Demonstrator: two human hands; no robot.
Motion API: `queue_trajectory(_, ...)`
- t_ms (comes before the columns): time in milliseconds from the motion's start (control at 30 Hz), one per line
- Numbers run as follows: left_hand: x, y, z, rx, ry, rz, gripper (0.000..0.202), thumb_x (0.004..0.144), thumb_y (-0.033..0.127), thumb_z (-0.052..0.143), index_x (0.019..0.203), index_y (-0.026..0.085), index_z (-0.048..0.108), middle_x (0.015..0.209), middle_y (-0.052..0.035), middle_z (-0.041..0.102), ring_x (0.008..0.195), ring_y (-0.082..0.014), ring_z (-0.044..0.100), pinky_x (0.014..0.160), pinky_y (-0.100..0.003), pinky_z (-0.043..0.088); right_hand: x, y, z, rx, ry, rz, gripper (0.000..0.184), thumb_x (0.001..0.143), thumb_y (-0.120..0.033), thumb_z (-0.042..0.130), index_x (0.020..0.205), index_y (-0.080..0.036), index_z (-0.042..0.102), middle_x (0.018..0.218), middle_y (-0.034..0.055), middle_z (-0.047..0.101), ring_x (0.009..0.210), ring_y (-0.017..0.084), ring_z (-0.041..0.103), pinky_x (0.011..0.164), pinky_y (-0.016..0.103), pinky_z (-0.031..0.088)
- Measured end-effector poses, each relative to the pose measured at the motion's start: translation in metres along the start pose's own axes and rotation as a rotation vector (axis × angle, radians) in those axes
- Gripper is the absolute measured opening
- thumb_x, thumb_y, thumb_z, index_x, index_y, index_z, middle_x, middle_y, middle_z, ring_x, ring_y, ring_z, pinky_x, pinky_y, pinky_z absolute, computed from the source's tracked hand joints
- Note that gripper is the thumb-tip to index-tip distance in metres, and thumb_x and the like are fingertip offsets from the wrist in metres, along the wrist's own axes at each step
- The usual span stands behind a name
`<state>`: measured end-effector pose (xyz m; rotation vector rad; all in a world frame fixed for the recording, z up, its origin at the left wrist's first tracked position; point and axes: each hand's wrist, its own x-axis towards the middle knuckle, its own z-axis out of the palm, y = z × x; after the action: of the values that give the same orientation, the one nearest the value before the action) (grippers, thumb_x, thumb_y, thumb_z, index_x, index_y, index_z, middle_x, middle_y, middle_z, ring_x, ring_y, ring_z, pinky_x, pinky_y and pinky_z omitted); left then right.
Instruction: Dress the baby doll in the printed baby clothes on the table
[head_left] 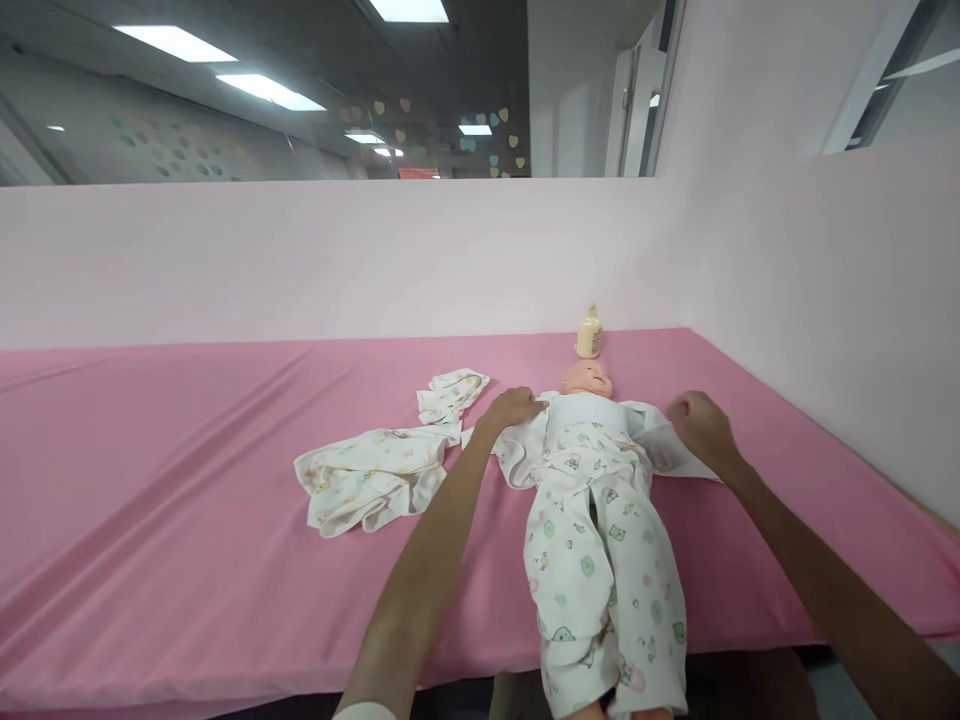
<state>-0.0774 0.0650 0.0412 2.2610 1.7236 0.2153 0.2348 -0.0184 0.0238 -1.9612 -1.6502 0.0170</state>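
Observation:
A baby doll [587, 378] lies on its back, its head toward the wall. It wears patterned white trousers [570, 540] and a plain white band of cloth across its chest. A patterned baby shirt [521, 455] spreads out to both sides of its upper body. At the doll's shoulder on the left of the picture, my left hand [514, 408] is closed on the shirt's cloth. My right hand [703, 428] is a fist over the shirt's sleeve [667, 450] on the other side; whatever is inside its fingers is hidden.
Two crumpled pieces of patterned white baby clothing, one larger [375, 475] and one smaller [452, 393], lie left of the doll. A pale yellow pump bottle [589, 335] stands behind its head. The pink-covered table [187, 520] meets walls at the back and right.

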Motion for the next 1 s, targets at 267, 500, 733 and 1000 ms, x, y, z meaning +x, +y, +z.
queue_trajectory(267,0.013,-0.012,0.012,0.076,0.149,0.01,0.031,0.094,0.03,0.032,0.092,0.016,0.059,0.097,-0.0105,0.067,0.089,-0.0206,0.061,0.074,-0.029,0.042,0.013,-0.149,0.053,-0.217,-0.389,-0.604,0.028,0.083,-0.023,0.046,0.106,-0.013,0.06,0.116,0.0137,0.06,0.112,0.026,0.05,0.095,0.034,0.035)
queue_trajectory(500,0.015,-0.021,0.028,0.072,0.179,-0.079,0.04,0.097,0.031,0.024,0.1,0.013,0.059,0.104,-0.0146,0.065,0.096,-0.0226,0.062,0.075,-0.03,0.043,0.027,-0.178,0.077,-0.376,-0.627,-0.603,0.054,0.067,-0.029,0.064,0.118,-0.013,0.056,0.12,0.0164,0.058,0.114,0.035,0.049,0.096,0.047,0.036)
queue_trajectory(733,-0.004,-0.038,0.03,0.152,0.158,-0.145,0.037,0.095,0.03,0.028,0.105,0.01,0.058,0.101,-0.0181,0.066,0.098,-0.0299,0.063,0.077,-0.037,0.045,0.031,-0.175,0.067,-0.345,-0.667,-0.616,0.072,0.068,-0.031,0.063,0.137,-0.022,0.043,0.13,0.013,0.053,0.122,0.033,0.045,0.099,0.048,0.033)
queue_trajectory(1000,-0.018,-0.063,0.038,0.24,0.161,-0.179,0.039,0.097,0.031,0.022,0.108,0.013,0.055,0.101,-0.0163,0.066,0.096,-0.0276,0.064,0.077,-0.036,0.045,0.043,-0.158,0.048,-0.241,-0.702,-0.56,0.064,0.066,-0.031,0.064,0.128,-0.026,0.05,0.127,0.0086,0.055,0.119,0.031,0.048,0.102,0.048,0.029)
